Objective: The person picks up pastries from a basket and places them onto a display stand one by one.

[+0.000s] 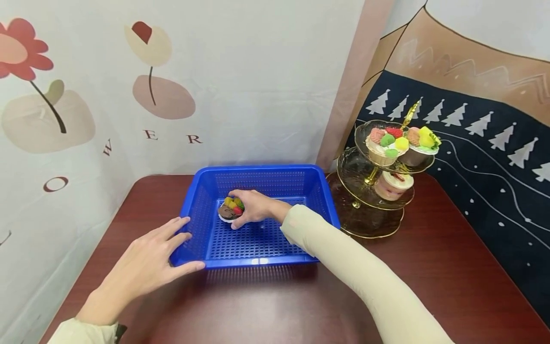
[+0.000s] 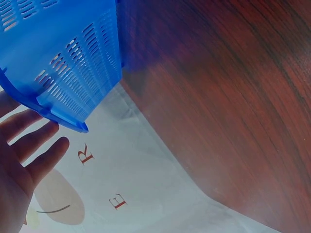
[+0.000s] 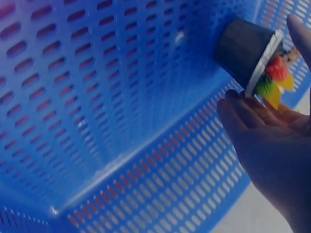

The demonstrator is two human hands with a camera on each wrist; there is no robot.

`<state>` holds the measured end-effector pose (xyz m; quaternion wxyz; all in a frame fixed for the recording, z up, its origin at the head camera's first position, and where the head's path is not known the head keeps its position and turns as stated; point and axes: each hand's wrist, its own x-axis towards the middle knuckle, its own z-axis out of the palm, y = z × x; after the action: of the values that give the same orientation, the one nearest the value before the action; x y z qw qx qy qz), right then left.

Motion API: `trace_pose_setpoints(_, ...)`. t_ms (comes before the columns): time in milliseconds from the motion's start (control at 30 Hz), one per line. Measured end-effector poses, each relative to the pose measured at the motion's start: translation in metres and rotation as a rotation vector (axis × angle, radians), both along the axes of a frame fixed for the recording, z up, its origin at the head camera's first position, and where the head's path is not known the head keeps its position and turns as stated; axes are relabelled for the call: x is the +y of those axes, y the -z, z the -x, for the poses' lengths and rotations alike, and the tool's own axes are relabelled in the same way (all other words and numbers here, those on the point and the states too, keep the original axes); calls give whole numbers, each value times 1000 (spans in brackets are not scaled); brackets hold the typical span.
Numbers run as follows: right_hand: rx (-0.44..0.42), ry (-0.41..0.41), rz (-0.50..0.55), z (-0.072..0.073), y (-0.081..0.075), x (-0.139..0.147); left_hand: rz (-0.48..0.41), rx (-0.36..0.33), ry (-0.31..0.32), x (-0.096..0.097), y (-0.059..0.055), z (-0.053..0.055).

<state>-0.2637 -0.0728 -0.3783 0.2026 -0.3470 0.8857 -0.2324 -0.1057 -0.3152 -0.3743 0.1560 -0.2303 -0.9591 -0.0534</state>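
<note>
A toy cupcake [image 1: 227,212] in a dark cup, with brown topping and red, yellow and green fruit pieces, stands in the left part of the blue plastic basket [image 1: 262,263]. My right hand [image 1: 254,206] reaches over it from the right, fingers on one side and thumb on the other. In the right wrist view the fingertips are right at the rim of the cupcake [image 3: 247,52], and a gap shows by the thumb. Fingers spread, my left hand [image 1: 150,258] rests against the basket's left front corner; its fingertips overlap the rim [image 2: 63,121] in the left wrist view.
A three-tier glass stand [image 1: 356,229] with gold edges stands right of the basket. Two toy cupcakes [image 1: 386,148] sit on its top tier, and a round toy cake [image 1: 394,185] on the middle one. Printed cloth [image 1: 266,71] hangs behind the dark red table [image 1: 266,306].
</note>
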Motion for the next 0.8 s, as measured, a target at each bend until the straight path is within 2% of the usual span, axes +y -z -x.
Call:
trace_pose_setpoints(300,83,-4,-48,0,6,-9,2,-11,-5,0,0,1)
trace_pose_setpoints(533,143,-12,-38,-1,5,-9,-1,-8,-3,0,-1,0)
trace_pose_setpoints(667,144,-12,-26,-6,-1,-2,-1,-8,-4,0,-2,0)
trace_pose_setpoints(800,133,-27,7,-14,-17,13,4,-17,-10,1,-3,0)
